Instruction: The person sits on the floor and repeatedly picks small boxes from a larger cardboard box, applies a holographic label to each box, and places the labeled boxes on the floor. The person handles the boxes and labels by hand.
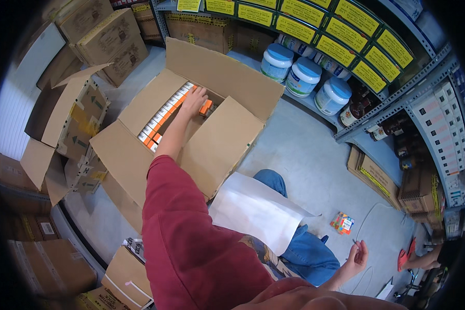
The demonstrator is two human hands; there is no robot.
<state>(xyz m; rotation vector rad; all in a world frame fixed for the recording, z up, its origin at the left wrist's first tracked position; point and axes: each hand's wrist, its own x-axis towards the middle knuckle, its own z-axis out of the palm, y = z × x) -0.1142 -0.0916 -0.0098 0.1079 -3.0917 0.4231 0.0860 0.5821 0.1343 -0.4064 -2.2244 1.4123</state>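
My left hand [194, 101] reaches down into a big open cardboard box [219, 137], its fingers curled among small orange-and-white cartons [163, 116]. The fingertips are hidden, so whatever they grip does not show. Just right of that hand lies another small orange carton [206, 107], partly under a flap. At the lower right, over the floor beside my knee, my right hand [355, 259] is held with bent fingers pinched together. A thin dark tip shows at them, too small to name. A large white sheet [258, 209] is draped across my lap.
A small orange, blue and green packet [342, 223] lies on the floor near a thin cable [364, 219]. Shelving with blue-lidded tubs [303, 77] and yellow-labelled boxes [341, 33] borders the far side. An opened carton [70, 121] stands left. Another person's foot in a red sandal [405, 254] is at right.
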